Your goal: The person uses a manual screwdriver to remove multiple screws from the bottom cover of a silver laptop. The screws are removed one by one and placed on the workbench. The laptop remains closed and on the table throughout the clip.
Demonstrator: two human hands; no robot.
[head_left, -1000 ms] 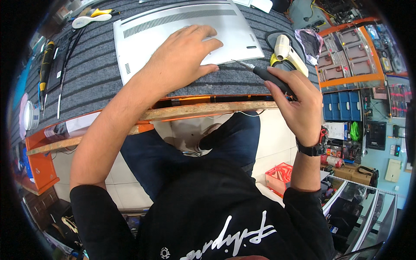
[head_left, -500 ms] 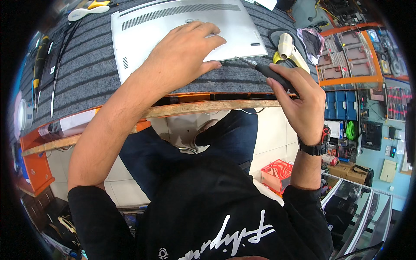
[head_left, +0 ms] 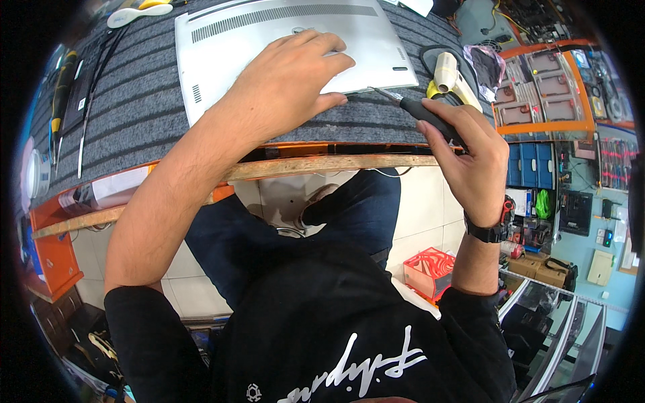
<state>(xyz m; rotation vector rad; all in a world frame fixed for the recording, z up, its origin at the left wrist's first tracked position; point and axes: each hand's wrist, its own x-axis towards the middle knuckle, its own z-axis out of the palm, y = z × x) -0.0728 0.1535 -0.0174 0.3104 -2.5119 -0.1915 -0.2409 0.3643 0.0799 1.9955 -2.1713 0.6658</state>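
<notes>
A silver laptop (head_left: 282, 48) lies upside down on the grey ribbed mat, its vented bottom cover facing up. Across its near half rests my left hand (head_left: 295, 77), palm down, fingers stretched and the thumb close to the front edge. My right hand (head_left: 467, 138) is closed around the black handle of a craft knife (head_left: 430, 115) with a thin metal blade. The blade's tip meets the laptop's near edge, right of my left thumb. Whether it sits inside the seam is too small to tell.
A cream and yellow heat gun or blower (head_left: 451, 75) stands right of the laptop. At the left lie a black-and-yellow screwdriver (head_left: 62, 101), a thin metal strip (head_left: 85, 131) and a white-handled brush (head_left: 138, 15). The wooden table edge (head_left: 329, 163) runs before me; an orange parts rack (head_left: 544, 127) is at right.
The laptop appears slightly further right and lower in view, along with both hands. The blade tip stays at the laptop's near edge.
</notes>
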